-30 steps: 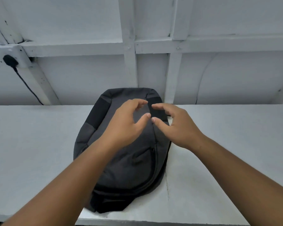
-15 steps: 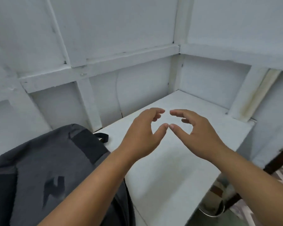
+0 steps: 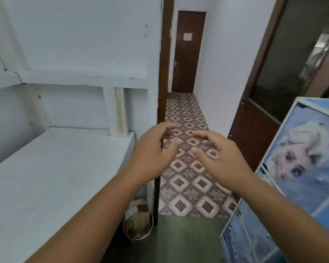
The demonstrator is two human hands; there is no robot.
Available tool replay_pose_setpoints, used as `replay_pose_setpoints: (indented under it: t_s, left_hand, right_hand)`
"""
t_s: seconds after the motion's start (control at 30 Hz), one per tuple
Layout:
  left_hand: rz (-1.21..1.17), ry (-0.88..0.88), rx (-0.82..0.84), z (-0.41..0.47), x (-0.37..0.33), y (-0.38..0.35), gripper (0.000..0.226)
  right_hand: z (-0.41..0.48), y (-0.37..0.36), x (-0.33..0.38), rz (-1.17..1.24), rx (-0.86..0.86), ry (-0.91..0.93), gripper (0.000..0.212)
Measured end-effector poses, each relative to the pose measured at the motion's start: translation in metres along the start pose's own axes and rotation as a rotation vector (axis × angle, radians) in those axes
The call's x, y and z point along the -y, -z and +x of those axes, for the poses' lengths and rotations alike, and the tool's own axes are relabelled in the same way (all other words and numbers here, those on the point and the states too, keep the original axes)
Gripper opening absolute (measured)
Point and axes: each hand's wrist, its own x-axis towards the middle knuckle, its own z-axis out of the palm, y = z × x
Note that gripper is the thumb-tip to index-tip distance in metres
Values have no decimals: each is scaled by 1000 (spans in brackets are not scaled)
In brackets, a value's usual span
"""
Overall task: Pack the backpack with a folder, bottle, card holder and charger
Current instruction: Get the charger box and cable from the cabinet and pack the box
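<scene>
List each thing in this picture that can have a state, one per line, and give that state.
Left hand: open, fingers curled, holding nothing.
Right hand: open, fingers curled, holding nothing.
Far door: shut.
Near door: seems to stand open.
White shelf: bare where it shows.
Metal bowl: on the floor, upright, something inside, too blurred to name.
Blue cabinet: tilted in this view.

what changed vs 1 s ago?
View swung right: the backpack has left the frame; a hallway floor, brown door and blue cabinet now show. Nothing grabbed or released. Left hand and right hand stay raised, empty, fingers curled.
</scene>
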Motion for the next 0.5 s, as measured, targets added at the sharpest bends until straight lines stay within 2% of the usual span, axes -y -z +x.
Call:
replay_pose_setpoints:
  t_s: [0.33, 0.5]
  left_hand:
    - [-266, -355, 278, 11, -179, -194, 36]
    - [-403, -476, 422, -9, -248, -258, 36]
  right_hand:
    - [-152, 215, -52, -349, -343, -238, 34]
    - [-218, 275, -46, -440, -487, -340, 36]
